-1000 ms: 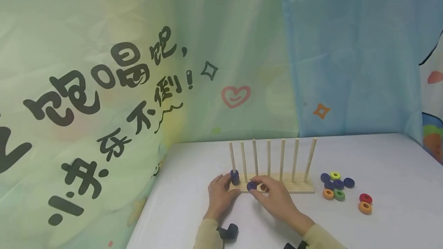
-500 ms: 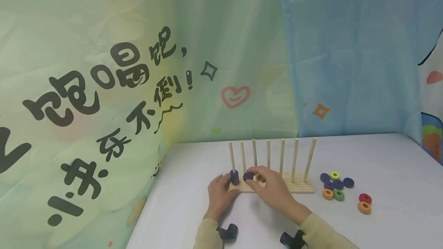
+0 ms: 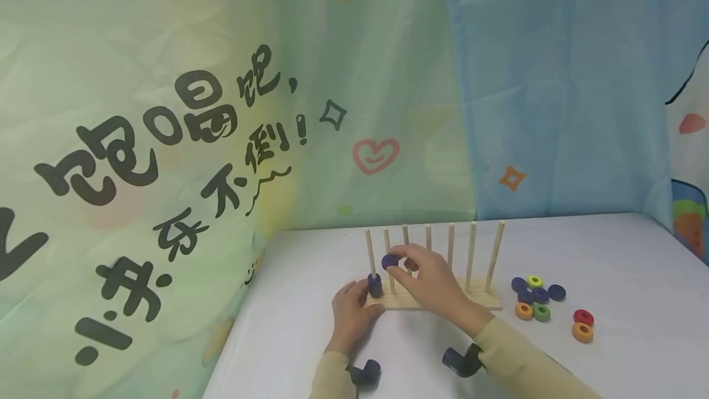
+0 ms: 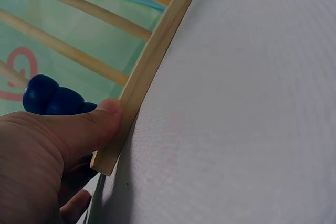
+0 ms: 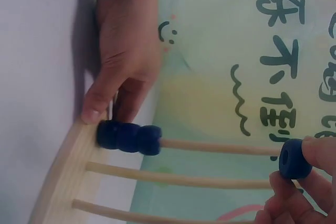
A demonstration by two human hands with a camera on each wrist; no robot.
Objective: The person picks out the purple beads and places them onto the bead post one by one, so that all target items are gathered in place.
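right hand pinching blue bead | left hand gripping base | bead may bump peg beside pinch if raised too little

I have the table with the curtain behind it and along its left side. The peg rack stands left of the table's middle. A stack of rings sits at the foot of the leftmost peg, beside the left hand at the rack's left end. From where I watch, the right hand has a single ring above the base, by the second peg. Seven loose rings lie right of the rack; farther right and nearer lies a pair of rings.
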